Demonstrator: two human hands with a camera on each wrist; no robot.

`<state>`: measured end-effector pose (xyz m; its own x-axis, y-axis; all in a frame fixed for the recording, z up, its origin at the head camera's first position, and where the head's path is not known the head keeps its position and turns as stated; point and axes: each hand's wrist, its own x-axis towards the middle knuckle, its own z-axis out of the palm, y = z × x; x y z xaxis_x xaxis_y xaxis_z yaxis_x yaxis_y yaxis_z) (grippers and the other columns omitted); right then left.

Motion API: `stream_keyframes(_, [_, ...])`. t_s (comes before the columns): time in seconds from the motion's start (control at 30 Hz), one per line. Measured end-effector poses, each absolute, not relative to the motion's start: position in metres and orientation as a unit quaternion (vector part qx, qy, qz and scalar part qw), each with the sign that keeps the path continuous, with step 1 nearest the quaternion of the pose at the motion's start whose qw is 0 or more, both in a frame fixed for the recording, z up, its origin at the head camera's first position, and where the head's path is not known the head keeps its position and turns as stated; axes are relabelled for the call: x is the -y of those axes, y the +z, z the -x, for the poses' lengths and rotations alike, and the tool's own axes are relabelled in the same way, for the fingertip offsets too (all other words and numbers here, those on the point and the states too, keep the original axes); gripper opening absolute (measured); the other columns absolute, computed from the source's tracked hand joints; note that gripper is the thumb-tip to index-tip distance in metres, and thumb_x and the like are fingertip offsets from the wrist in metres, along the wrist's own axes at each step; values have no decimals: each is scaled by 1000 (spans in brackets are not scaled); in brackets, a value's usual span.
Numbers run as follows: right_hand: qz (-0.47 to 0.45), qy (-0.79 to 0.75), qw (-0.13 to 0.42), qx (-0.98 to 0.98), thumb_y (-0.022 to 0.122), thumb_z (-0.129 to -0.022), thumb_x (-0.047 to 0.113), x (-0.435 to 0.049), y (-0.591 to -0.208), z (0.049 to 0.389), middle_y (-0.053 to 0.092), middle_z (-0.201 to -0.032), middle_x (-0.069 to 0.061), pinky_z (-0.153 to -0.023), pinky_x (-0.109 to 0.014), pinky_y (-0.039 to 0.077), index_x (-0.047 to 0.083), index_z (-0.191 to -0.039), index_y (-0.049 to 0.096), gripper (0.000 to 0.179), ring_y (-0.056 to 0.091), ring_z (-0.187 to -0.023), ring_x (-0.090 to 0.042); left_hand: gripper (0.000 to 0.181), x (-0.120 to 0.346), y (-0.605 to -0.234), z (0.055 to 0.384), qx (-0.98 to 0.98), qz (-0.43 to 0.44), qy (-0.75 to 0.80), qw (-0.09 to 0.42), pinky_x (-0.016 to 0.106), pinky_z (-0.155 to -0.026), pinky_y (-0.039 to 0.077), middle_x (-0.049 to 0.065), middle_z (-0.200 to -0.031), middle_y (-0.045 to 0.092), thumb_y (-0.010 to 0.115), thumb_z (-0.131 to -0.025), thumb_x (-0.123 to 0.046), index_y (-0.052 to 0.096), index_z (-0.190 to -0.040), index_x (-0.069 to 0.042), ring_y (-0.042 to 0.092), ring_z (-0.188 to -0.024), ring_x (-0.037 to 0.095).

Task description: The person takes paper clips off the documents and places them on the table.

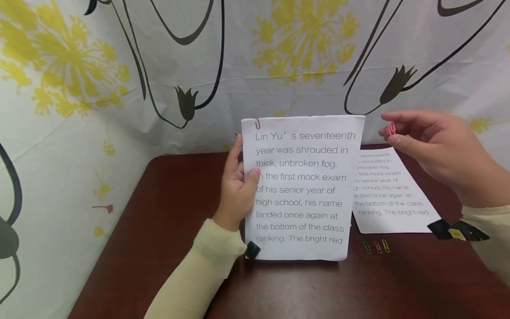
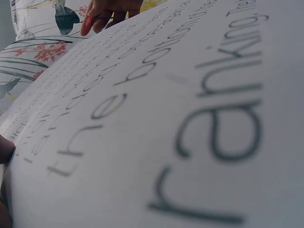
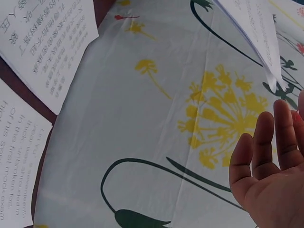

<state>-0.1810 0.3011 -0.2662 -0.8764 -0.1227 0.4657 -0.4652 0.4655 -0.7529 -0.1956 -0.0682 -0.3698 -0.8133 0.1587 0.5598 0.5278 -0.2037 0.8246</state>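
Note:
My left hand (image 1: 236, 190) grips the left edge of a stack of printed paper sheets (image 1: 300, 190), thumb on the front, holding it upright above the table. A pink-red paper clip (image 1: 257, 123) sits on the stack's top edge near the left corner. To the right of the stack, my right hand (image 1: 442, 148) pinches a pink paper clip (image 1: 392, 128) between thumb and index finger, apart from the paper. In the left wrist view the printed front of the stack (image 2: 156, 118) fills most of the frame. The right wrist view shows the right palm (image 3: 280, 194) and its raised fingers.
Another printed sheet (image 1: 394, 199) lies on the dark brown table (image 1: 179, 204) behind and right of the stack. Several coloured paper clips, among them a yellow clip (image 1: 385, 246), lie in front of it. Papers with Chinese text (image 3: 52, 47) show in the right wrist view. A flowered cloth (image 1: 131, 66) hangs behind.

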Motion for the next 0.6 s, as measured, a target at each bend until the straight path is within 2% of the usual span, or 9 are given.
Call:
stream_keyframes(0.2, [-160, 471, 165, 852, 70, -94, -10, -313, -280, 175, 76, -106, 11, -76, -7, 54, 15, -132, 73, 46, 69, -90, -2, 86, 68, -370, 196, 619, 277, -723, 129, 47, -75, 66, 20, -138, 65, 49, -105, 8, 17, -169, -39, 79, -97, 33])
stream_keyframes(0.37, [-170, 474, 146, 852, 68, -93, -16, -321, -292, 173, 76, -105, 8, -75, -9, 55, 14, -132, 73, 49, 69, -90, -3, 86, 67, -371, 196, 621, 277, -721, 131, 47, -75, 67, 20, -136, 66, 49, -105, 9, 17, -169, -39, 78, -96, 33])
stream_keyframes(0.6, [-146, 464, 132, 864, 71, -93, -10, -329, -306, 167, 75, -100, 10, -71, -9, 53, 19, -127, 75, 45, 68, -84, -2, 86, 68, -370, 196, 624, 274, -719, 134, 47, -76, 66, 20, -136, 66, 50, -105, 8, 18, -169, -39, 79, -96, 31])
